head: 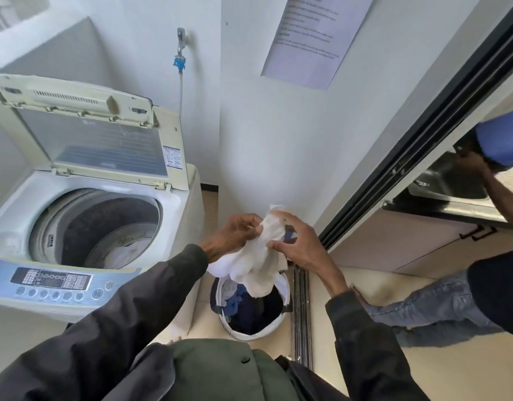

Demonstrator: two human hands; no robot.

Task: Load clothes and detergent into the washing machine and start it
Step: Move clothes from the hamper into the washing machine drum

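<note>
At frame centre our left hand and right hand both pinch the white cloth; light and limp, we judge, best gathered in a bunch.

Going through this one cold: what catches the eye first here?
A white garment is held up at centre by the left hand and right hand, above the laundry basket on the floor. At left stands the top-loading washing machine, its lid raised and pale cloth in the drum.
</note>
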